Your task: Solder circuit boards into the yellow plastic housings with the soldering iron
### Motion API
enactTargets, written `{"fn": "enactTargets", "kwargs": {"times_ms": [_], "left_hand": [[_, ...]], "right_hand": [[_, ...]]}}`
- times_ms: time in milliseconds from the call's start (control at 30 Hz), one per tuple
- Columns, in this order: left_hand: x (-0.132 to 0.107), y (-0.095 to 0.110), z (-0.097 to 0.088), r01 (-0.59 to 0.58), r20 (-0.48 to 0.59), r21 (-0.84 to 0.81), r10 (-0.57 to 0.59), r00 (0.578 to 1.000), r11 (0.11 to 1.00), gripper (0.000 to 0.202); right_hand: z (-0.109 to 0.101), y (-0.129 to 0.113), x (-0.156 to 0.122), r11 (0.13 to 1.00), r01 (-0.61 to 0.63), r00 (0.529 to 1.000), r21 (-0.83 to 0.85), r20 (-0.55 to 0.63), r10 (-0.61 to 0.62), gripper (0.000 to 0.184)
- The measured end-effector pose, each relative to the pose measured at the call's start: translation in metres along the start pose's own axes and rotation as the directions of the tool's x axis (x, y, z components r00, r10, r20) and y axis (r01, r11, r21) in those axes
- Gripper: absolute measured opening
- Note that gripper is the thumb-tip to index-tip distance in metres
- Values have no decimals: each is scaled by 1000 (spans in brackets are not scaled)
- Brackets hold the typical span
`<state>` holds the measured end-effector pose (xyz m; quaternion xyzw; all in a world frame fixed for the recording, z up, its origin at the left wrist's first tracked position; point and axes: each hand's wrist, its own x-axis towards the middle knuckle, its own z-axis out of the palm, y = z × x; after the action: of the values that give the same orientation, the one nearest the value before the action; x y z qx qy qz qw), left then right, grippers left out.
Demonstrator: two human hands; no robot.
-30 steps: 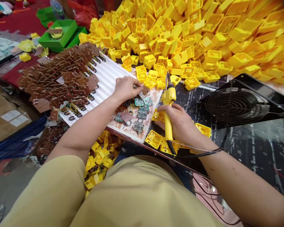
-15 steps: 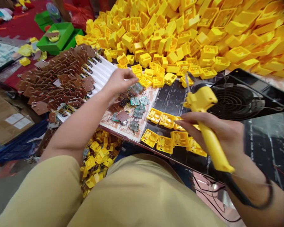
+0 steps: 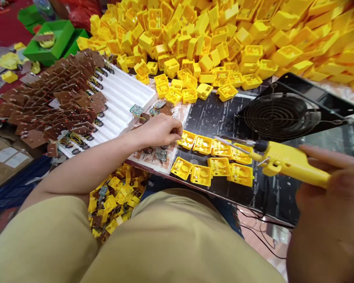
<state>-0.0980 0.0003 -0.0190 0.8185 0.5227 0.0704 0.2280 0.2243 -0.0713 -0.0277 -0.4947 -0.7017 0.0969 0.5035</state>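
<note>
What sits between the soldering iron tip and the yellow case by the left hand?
Nothing raised. The soldering iron in the right hand points its tip left above the rows of open yellow cases. Only those low cases lie under the line to the end case, which the left hand touches at its near edge.

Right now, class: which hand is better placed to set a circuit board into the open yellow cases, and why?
Probably the left hand: it rests beside the yellow cases among the circuit boards. The right hand grips the soldering iron, raised off to the side.
</note>
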Motion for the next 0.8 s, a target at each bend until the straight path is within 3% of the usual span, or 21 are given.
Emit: {"fn": "enactTargets", "kwargs": {"times_ms": [67,133,200,300,433,800], "left_hand": [[-1,4,7,29,14,100,-31,999,995,15],[-1,4,7,63,32,129,-68,997,990,15],[0,5,4,92,41,137,-98,994,986,15],[3,8,0,107,63,146,-117,991,983,15],[6,12,-1,114,91,162,-129,987,980,15],[11,15,1,63,89,289,-92,992,955,18]], "right_hand": [[12,-13,-4,990,-122,992,77,-13,123,28],[20,-22,-5,991,-86,992,98,98,77,38],[24,-25,-4,995,91,981,29,168,-95,39],[30,-23,0,923,379,904,-61,239,-355,24],[40,-27,9,821,570,789,26,259,-557,15],[47,-38,32,761,632,652,145,431,-623,12]]}}
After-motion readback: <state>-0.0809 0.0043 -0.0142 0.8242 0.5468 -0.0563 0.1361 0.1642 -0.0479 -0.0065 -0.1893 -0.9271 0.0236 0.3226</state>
